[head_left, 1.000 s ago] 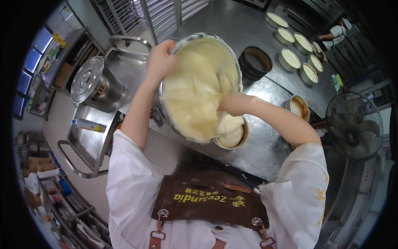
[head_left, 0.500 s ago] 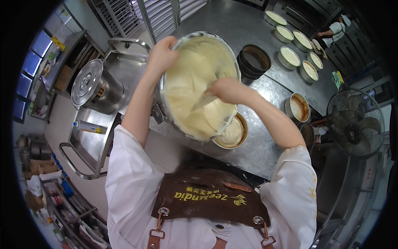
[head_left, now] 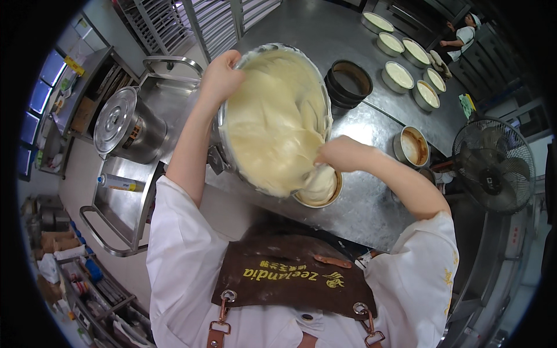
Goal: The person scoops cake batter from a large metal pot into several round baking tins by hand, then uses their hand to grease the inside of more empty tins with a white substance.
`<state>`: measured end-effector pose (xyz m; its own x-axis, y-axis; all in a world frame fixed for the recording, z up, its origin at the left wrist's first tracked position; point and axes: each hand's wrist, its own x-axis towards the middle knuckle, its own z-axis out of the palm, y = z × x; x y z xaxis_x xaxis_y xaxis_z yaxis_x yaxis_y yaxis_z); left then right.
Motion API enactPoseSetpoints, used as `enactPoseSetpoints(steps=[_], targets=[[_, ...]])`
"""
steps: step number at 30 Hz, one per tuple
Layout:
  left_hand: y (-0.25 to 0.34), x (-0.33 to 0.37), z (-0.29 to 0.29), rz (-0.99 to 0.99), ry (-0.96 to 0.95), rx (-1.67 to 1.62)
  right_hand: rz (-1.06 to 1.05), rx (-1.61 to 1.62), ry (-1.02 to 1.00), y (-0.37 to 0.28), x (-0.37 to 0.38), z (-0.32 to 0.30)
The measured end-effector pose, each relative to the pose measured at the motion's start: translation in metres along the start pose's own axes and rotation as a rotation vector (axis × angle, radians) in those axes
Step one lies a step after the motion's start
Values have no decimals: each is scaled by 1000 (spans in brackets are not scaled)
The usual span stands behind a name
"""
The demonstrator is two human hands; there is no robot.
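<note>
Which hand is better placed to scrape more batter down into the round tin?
Right. The right hand is already at the bowl's lower lip, directly above the tin. The left hand grips the far rim, keeping the bowl tilted.

Cake tin mostly hidden by mixing bowl; right hand tool unclear.

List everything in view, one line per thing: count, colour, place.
Mixing bowl: one, steel, full of pale yellow batter, tilted over the table.
Round tin: one, part-filled with batter, under the bowl's lip.
Filled tins: five, cream-topped, far end of the table.
Lined tin: one, brown inside, right of the bowl.
Stack of dark tins: one, behind the bowl.
Table: one, steel.
Lidded pot: one, steel, on the left cart.
Fan: one, black, right.
Apron: one, brown.
Left hand: grips the bowl's rim.
Right hand: in the batter at the bowl's lower edge.
</note>
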<state>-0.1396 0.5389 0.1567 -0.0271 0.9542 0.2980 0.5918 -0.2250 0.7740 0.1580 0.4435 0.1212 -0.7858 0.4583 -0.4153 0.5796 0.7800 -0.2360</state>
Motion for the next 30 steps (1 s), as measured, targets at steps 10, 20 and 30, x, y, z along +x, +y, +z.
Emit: enactPoseSetpoints(steps=[10, 20, 30], targets=[[-11, 12, 5, 19, -1, -52, 51, 499, 471, 15, 41, -11], [-45, 27, -39, -158, -100, -313, 493, 625, 1053, 107, 51, 61], [-97, -6, -92, -372, 127, -418, 383, 2000, 650, 26, 63, 82]])
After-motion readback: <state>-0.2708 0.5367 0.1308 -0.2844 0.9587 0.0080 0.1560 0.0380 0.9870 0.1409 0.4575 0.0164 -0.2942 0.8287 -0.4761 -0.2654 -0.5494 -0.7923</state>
